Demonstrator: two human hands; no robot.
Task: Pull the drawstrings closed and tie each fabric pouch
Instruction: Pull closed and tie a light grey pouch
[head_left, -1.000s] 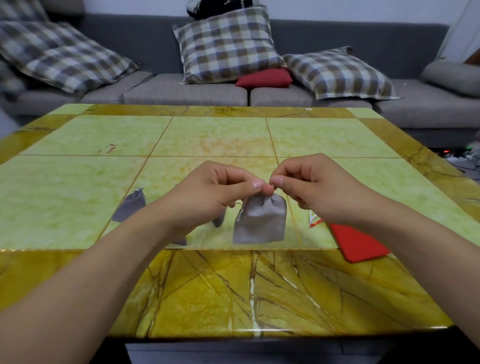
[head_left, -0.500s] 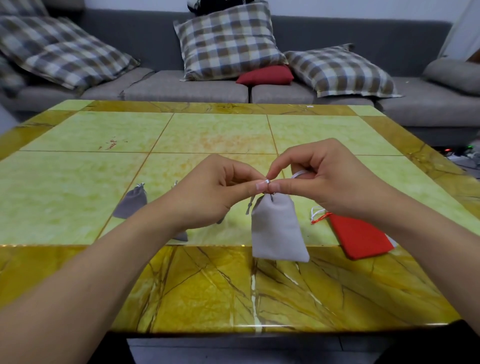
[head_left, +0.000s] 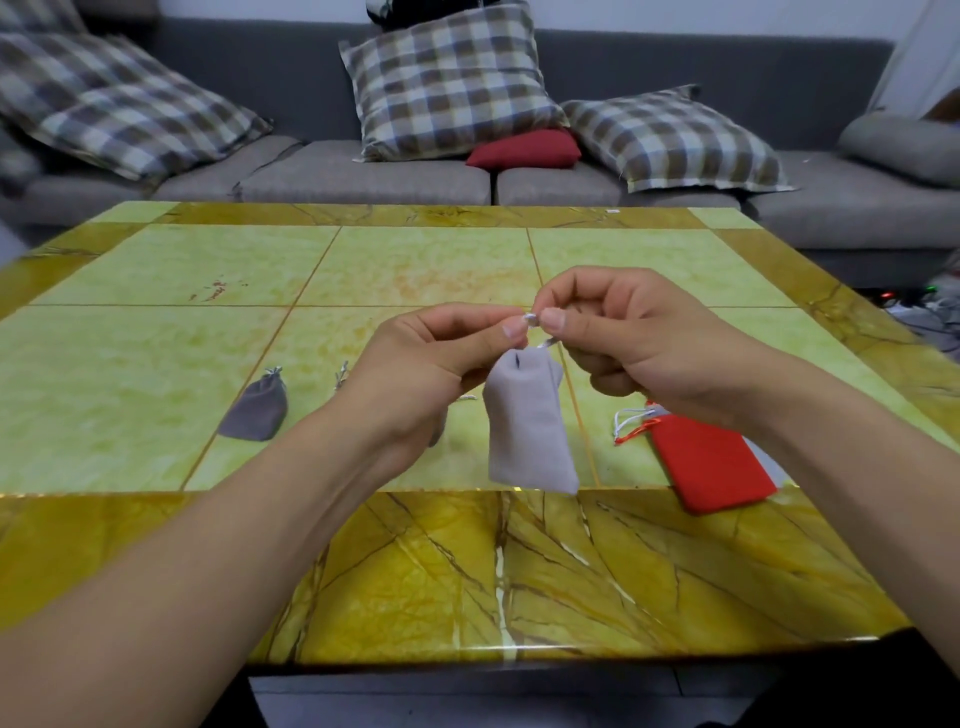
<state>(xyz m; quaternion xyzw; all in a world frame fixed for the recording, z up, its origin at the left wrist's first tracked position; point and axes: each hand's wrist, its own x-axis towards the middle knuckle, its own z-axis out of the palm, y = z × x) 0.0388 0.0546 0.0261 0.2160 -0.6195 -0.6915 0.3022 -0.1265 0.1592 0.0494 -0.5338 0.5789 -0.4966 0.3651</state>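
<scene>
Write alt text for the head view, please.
Both hands, left hand and right hand, pinch the drawstring of a light grey pouch hanging above a yellow-green table. A dark grey pouch and red pouch lie there.

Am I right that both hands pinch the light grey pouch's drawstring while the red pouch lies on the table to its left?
Not quite. In the head view the red pouch lies on the table to the right of the light grey pouch. Both the left hand and right hand do pinch its drawstring.
</scene>
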